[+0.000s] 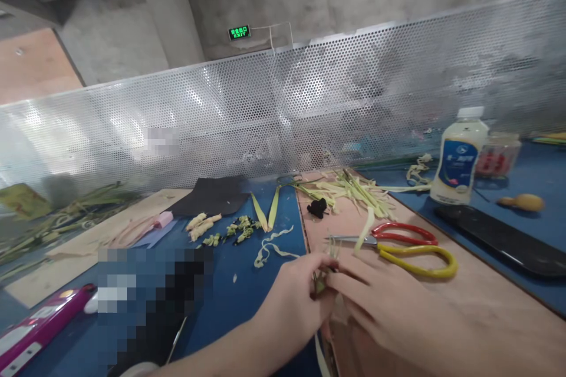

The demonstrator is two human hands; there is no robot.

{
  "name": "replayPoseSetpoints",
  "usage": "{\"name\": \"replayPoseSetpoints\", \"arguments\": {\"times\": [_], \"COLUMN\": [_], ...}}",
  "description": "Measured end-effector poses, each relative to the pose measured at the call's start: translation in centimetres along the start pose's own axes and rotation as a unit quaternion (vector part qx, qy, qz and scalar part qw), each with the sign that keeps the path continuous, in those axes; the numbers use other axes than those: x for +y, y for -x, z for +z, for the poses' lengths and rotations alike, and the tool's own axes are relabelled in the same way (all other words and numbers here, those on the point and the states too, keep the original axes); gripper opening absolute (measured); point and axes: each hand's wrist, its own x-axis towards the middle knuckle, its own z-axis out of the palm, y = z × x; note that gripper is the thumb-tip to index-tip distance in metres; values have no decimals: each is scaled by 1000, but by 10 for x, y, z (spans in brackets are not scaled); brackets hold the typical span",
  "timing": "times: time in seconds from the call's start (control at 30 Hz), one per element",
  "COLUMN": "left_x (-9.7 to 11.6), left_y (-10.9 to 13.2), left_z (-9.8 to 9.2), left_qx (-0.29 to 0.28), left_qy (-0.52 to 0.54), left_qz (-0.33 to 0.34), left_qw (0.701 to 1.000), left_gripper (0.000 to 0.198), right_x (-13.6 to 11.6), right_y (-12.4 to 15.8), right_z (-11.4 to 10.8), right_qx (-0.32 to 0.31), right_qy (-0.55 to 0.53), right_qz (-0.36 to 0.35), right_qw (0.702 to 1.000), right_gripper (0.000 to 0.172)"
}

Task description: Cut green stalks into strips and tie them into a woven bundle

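My left hand (303, 285) is closed round a small green piece of folded leaf strip (319, 284), mostly hidden by the fingers. From the right, my right hand (380, 297) meets it, its fingertips pinching at the same piece. Thin pale strands stick up above the fingertips. Just beyond my right hand lie scissors (398, 240) with one red and one yellow handle, their blades closed and pointing left. A pale leaf strip (366, 230) crosses the blades. Behind them a small black crumpled piece (317, 207) rests by a heap of cut leaf strips (354, 188).
Small green woven pieces (241, 228), pale yellow ones (202, 225) and two pointed leaves (267, 212) lie on the blue table. A black sheet (212, 195) is behind. Rightward stand a white bottle (460, 159), a black case (499, 238) and a gourd (526, 202). A perforated metal screen (221, 106) closes the back.
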Motion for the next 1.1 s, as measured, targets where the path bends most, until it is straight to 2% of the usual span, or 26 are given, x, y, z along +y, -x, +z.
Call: {"name": "replayPoseSetpoints", "arguments": {"times": [0.17,0.43,0.57,0.63,0.83,1.1], "left_x": [0,2,-1,-3,-3,-3], "left_y": [1,0,1,2,4,4], "left_z": [-1,-2,0,1,3,5], "left_qx": [-5,-15,-20,-30,-60,-52], "left_qy": [-10,24,71,95,133,130], "left_qz": [8,-1,-14,-21,-48,-73], "left_qw": [1000,1000,997,995,988,987], "left_gripper": [37,38,39,39,37,29], "right_x": [-4,-5,-4,-3,-6,-14], "right_y": [-1,-4,-1,0,-1,-9], "right_z": [-1,-6,-14,-16,-12,-14], "right_qx": [-4,-1,10,15,35,28], "right_qy": [-38,-76,-77,-76,-59,-33], "right_qz": [37,50,42,41,61,75], "right_qw": [999,996,996,996,996,996], "right_gripper": [25,7,25,27,15,16]}}
